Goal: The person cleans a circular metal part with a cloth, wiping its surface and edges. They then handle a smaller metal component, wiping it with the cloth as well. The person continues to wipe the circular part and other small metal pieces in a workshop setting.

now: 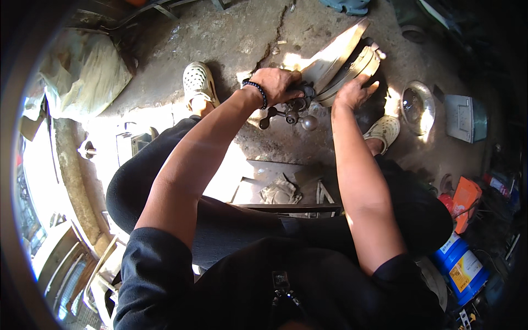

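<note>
A round metal machine part with a thick ringed rim stands tilted between my feet. Against its left side is a pale flat plate or disc, seen nearly edge-on. Below them sits a dark hub with a spoked handle ending in ball knobs. My left hand, with a beaded bracelet on the wrist, is closed round the dark metal fitting beside the hub. On the other side, my right hand holds the ringed rim, its palm against it and some fingers spread along the edge. Some fingertips are hidden.
A metal bowl and a grey box stand at the right. Lower right are a blue bucket and an orange case. Plastic sheeting hangs at the left. My clogs flank the work on the concrete floor.
</note>
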Motion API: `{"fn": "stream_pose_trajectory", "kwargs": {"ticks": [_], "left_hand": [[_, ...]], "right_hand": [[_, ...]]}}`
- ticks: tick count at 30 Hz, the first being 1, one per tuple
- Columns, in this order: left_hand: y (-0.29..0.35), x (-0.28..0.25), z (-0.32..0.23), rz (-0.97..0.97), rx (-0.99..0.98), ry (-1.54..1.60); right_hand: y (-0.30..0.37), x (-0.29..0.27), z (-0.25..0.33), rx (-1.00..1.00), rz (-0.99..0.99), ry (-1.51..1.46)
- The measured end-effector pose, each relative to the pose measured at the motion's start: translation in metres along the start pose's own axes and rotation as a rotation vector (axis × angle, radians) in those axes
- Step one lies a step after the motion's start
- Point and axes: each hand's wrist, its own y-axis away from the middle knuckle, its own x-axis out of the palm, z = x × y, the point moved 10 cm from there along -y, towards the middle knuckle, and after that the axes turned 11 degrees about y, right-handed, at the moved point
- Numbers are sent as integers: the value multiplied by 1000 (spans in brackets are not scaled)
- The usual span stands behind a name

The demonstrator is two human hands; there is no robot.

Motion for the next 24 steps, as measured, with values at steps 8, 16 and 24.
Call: {"fn": "stream_pose_trajectory", "kwargs": {"ticks": [8,16,24], "left_hand": [[10,3,11,-41,42,31],[27,23,44,-327,-99,321],[67,56,46,-672,-260,554]], "right_hand": [[3,-3,10,-117,-49,-27],[1,-2,9,-137,-59,14],[-1,-3,5,-135,-109,20]]}}
